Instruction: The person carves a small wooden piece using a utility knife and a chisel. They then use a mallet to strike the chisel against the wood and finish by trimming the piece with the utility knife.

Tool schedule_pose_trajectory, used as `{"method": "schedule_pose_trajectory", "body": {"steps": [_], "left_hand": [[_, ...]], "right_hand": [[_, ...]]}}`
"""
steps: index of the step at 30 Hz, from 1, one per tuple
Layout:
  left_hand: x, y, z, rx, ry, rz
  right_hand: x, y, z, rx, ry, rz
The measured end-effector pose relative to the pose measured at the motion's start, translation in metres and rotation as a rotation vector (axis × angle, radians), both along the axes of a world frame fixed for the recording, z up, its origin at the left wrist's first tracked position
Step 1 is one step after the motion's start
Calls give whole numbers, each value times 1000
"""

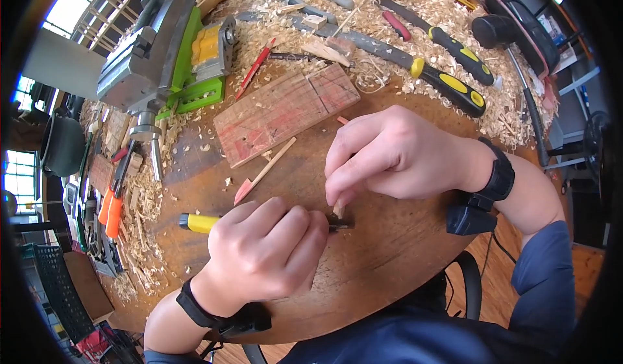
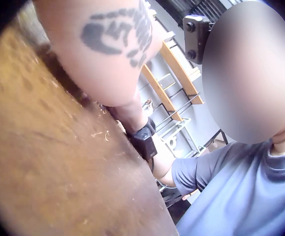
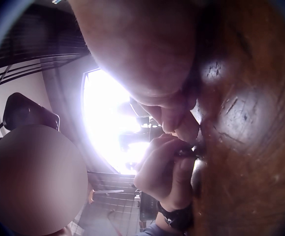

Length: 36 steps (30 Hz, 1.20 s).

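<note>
In the head view the left hand [image 1: 266,250] grips a yellow and black knife handle [image 1: 200,223], whose dark blade [image 1: 339,225] comes out past the fist toward the right. The right hand [image 1: 402,153] pinches a small piece of wood [image 1: 338,209] between thumb and fingers, its lower end close to the blade. Whether wood and blade touch, I cannot tell. In the right wrist view the left hand [image 3: 164,169] is close below the right hand [image 3: 142,54], near the tabletop. The left wrist view shows the left hand [image 2: 103,49] mostly from its base, with its fingers hidden.
A reddish wooden board [image 1: 285,114] lies beyond the hands, with a thin red-tipped stick [image 1: 266,169] on its near side. A metal vise [image 1: 139,72] stands at the left. Files [image 1: 448,88], a mallet [image 1: 493,31] and wood shavings cover the far side.
</note>
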<state>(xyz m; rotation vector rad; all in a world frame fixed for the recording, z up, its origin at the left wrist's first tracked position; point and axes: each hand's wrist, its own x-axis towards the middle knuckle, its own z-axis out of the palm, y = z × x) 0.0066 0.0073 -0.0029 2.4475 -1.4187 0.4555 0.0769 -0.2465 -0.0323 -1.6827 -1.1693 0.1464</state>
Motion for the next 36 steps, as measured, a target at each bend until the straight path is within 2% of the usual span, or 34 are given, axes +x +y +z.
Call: {"method": "schedule_pose_trajectory", "body": {"steps": [2,11,15,17,36], "left_hand": [[0,2,1,-54,71,36],[4,6,3,-137,54,143],[6,7,-2,-171,-24,126],[2,7,2,-134,78,157],[4,5,1,-123,74,127]], "right_hand": [[0,0,-1,6,6,6],[0,0,2,-14,20,18],[-1,-1,3,-32,9,6],[0,-1,4,-33,7,9],[0,0,1,-16,-6,0]]}}
